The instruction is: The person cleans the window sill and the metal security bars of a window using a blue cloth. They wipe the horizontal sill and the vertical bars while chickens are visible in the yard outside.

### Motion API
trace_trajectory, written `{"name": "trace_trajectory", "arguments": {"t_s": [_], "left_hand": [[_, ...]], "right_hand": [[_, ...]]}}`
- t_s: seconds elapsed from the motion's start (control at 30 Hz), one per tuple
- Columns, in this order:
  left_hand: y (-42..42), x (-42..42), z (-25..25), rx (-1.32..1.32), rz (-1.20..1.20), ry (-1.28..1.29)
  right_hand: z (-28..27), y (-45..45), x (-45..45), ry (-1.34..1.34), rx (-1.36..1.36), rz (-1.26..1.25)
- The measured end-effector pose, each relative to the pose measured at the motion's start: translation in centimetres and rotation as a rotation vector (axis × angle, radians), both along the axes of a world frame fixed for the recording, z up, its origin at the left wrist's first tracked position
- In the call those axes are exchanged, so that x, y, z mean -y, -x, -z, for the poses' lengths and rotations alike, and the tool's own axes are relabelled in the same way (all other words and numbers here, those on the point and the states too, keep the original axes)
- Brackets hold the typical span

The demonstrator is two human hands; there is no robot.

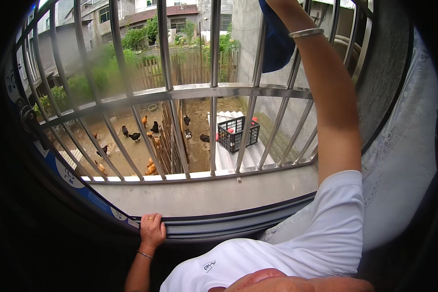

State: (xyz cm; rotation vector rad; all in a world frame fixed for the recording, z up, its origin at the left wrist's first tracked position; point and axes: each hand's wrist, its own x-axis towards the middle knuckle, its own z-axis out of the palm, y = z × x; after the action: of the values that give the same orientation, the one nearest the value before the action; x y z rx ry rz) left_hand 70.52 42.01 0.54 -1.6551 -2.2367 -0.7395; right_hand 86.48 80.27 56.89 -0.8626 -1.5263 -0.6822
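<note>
My left hand (152,230) grips the lower track of the window frame (219,225), fingers curled over its edge near the left end. It wears a ring, and a thin bracelet circles its wrist. My right arm reaches up through the open window to the metal security bars (214,43). Only the heel of my right hand (280,3) shows at the top edge; its fingers are cut off. A dark blue cloth (278,54) hangs from that hand beside the upright bars. A silver bangle (306,33) is on the right wrist.
A curved metal crossbar (189,92) joins the bars above a concrete ledge (211,195). A white lace curtain (398,175) hangs at right; a sliding sash with stickers (71,173) stands left. Below are chickens (134,136), a wooden fence (172,142) and a black plastic crate (237,135).
</note>
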Motion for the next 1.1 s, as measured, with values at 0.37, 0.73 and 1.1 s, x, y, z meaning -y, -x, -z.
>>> {"name": "trace_trajectory", "arguments": {"t_s": [0.37,0.73,1.1], "left_hand": [[0.1,0.9,0.3,-0.037,0.006,-0.035],[0.7,0.9,1.2,-0.083,0.025,-0.094],[0.6,0.4,1.2,-0.075,0.054,-0.105]], "right_hand": [[19.7,-0.5,0.6,0.174,0.153,-0.156],[15.2,-3.7,3.7,-0.035,0.205,-0.335],[-5.8,9.3,-0.7,-0.132,-0.201,-0.360]]}}
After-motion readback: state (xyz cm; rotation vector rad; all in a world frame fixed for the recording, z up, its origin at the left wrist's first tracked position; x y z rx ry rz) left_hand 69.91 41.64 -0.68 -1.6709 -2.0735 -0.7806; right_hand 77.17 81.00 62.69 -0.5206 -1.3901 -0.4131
